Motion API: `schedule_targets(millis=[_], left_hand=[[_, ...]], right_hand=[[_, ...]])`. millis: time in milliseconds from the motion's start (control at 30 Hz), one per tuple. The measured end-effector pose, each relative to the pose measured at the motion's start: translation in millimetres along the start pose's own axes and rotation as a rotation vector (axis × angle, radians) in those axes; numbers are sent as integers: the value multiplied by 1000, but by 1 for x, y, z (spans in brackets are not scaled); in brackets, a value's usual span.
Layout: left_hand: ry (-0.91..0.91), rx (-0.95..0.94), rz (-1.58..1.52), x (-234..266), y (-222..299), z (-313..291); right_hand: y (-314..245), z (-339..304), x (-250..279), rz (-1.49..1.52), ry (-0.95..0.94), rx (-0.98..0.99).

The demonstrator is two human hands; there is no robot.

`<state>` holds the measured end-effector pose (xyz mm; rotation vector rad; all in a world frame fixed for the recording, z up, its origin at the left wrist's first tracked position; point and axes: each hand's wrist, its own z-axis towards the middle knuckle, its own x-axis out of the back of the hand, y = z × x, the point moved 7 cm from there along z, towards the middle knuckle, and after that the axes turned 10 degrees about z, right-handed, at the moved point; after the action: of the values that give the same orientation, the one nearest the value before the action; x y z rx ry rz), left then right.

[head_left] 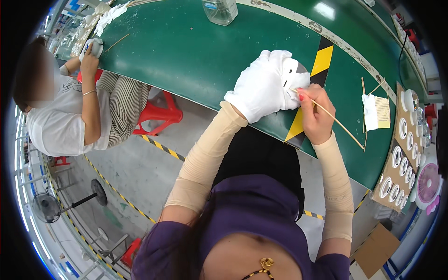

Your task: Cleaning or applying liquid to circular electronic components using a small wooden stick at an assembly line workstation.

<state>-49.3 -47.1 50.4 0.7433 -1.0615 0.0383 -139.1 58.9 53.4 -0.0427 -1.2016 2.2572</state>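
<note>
Pinched stick in the right hand, white piece cradled in the glove

Bare thumb and fingers of the right hand (pixel 317 114) press together on a thin wooden stick (pixel 347 131), its tip against the white piece (pixel 291 66). Around that piece closes the gloved left hand (pixel 261 88); from where I stand I can't tell how its hidden fingers sit. Both hands are over the green surface (pixel 186 51), in from its near edge and beside the black-and-yellow tape (pixel 322 60) crossing toward the far edge.

I'd judge the white piece light and stiff, with a smooth face that could slide under bare skin; it's best gripped round its outer side, clear of the dark slots. The stick looks feather-light and liable to snap if leaned on, so a hold close to the tip suits it. Toward the surface's right end lies a yellow pad (pixel 383 112) with a white cloth (pixel 370 112); by the far edge stands a clear container (pixel 220 11)
</note>
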Motion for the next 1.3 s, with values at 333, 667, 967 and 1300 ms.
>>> schedule_targets(millis=[333, 667, 967, 1300], left_hand=[[-23, 34, -24, 0, -1, 0], [20, 20, -21, 2, 3, 1], [9, 54, -35, 1, 3, 1], [109, -29, -7, 1, 4, 0]], right_hand=[[-3, 1, -1, -45, 42, 28], [0, 6, 1, -23, 88, 8], [-1, 4, 2, -36, 84, -68], [0, 5, 3, -67, 122, -112]])
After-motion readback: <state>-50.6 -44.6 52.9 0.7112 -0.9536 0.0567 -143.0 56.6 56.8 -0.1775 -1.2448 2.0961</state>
